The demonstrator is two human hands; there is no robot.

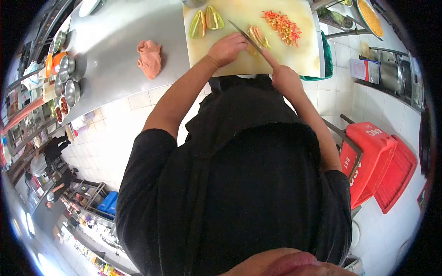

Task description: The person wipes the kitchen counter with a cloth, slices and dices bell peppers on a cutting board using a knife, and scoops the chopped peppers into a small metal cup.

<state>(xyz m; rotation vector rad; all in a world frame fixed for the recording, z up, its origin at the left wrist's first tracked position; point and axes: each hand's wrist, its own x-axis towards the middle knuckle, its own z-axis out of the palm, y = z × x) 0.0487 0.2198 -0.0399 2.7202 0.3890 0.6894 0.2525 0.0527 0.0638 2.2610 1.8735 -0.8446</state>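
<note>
My right hand [286, 79] is closed around the handle of a knife [247, 37]. Its long blade slants up and left over the white cutting board [225, 65]. Just left of the blade, my left hand [228, 49] has its fingers curled down on a pale yellow-green pepper piece [251, 49], partly hidden by fingers and blade. Cut pepper strips [260, 37] lie right beside the knife. Two green pepper pieces [198, 25], hollow side showing, rest at the board's upper left. A scatter of diced red and orange pepper [282, 27] covers its upper right.
A crumpled pinkish cloth [149, 60] lies on the steel counter [113, 50] to the left. Several metal bowls [72, 93] line the counter's far left edge. Red crates [368, 156] stand at lower right. A metal pot [392, 76] sits on a right-hand shelf. Other people [55, 191] are far left.
</note>
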